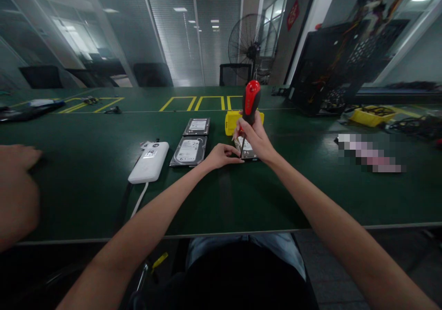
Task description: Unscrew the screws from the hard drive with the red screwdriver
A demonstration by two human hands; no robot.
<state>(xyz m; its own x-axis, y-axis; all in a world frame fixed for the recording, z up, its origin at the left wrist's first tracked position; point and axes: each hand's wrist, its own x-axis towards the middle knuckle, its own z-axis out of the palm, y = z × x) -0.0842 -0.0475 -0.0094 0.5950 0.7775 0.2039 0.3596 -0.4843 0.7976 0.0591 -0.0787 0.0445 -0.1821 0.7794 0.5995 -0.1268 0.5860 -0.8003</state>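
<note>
A screwdriver (251, 100) with a red and black handle stands nearly upright in my right hand (257, 137), whose fingers wrap round the lower handle. Its thin shaft points down to the near left corner of a small hard drive (249, 152). My left hand (223, 155) rests beside that corner, thumb and forefinger brought together around the screwdriver's tip. Whatever lies between those fingertips is too small to make out. Behind the drive is a yellow case (233, 122), partly covered by my right hand.
Two more hard drives, a larger one (189, 150) and a smaller one (198, 125), lie to the left. Left of them is a white power bank (149, 162) with a cable. Another person's arm (17, 181) rests at far left. A black computer case (328, 70) stands back right.
</note>
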